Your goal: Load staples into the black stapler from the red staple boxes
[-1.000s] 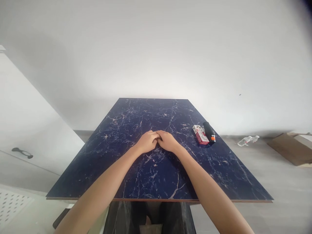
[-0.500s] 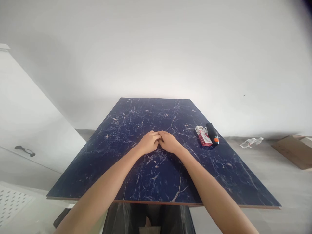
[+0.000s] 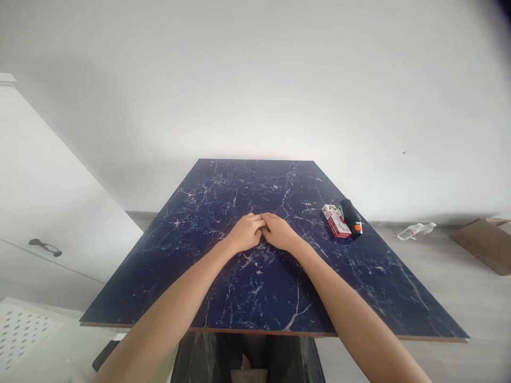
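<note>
My left hand (image 3: 246,233) rests on the dark blue marble-patterned table (image 3: 239,186), near its middle. My right hand (image 3: 278,231) lies beside it, and the fingertips of both meet and overlap. The fingers of each are curled and pressed together, and no object shows in them. Their undersides are hidden. Off to the right of my right hand, a red and white box (image 3: 336,221) lies on the table. Touching or close to that box is a black cylinder-shaped item (image 3: 350,215) with an orange mark at its near end.
A white wall (image 3: 255,80) stands behind the table. On the left is a white cabinet with a dark handle (image 3: 45,247). Beyond the right edge, a clear plastic bottle (image 3: 415,231) and a cardboard box (image 3: 484,244) lie on the floor. A white perforated surface (image 3: 24,332) is at lower left.
The whole view has shifted slightly, so most things appear a little farther right. Both hands keep the same pose on the table.
</note>
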`<state>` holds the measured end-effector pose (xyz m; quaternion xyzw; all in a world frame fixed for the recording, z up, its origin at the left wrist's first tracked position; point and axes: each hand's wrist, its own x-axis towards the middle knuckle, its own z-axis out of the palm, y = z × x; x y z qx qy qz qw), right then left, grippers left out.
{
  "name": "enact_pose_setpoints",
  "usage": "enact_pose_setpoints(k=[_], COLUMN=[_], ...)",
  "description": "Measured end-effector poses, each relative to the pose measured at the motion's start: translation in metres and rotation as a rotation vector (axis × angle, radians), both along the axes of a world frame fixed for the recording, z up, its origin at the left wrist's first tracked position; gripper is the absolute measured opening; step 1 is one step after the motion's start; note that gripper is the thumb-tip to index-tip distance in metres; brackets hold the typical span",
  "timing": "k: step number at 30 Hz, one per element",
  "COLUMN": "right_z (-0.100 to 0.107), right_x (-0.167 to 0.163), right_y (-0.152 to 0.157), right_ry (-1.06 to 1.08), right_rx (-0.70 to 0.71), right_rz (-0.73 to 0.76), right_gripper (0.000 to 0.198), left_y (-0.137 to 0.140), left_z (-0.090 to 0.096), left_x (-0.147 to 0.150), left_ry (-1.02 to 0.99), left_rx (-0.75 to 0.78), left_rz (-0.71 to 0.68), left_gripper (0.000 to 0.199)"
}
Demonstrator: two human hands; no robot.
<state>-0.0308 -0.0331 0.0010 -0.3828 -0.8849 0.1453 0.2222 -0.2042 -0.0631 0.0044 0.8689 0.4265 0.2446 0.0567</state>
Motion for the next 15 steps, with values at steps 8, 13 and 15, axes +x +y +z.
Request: enact_pose_setpoints(k=[8,13,15], right_z=[-0.0012,-0.0015,-0.0015], right_x=[0.0008,0.0009,0.0008], right_y=[0.0007,0.0013,0.0018], right_ry=[0.015,0.026,0.026], right_rx=[0.009,-0.007,-0.011], right_rz=[0.005,0.005,0.0], right_gripper=[0.019,0.018,0.019], left_y=[-0.0005,-0.0011,-0.0018], left_z=[0.0011,-0.0006,-0.0014], left_x=[0.0013,0.0021,0.0027], left_ry=[0.021,0.029,0.042], left_rx=[0.006,0.01,0.023], left_rz=[0.013,0.02,0.033], left_gripper=[0.036,0.034,0.033])
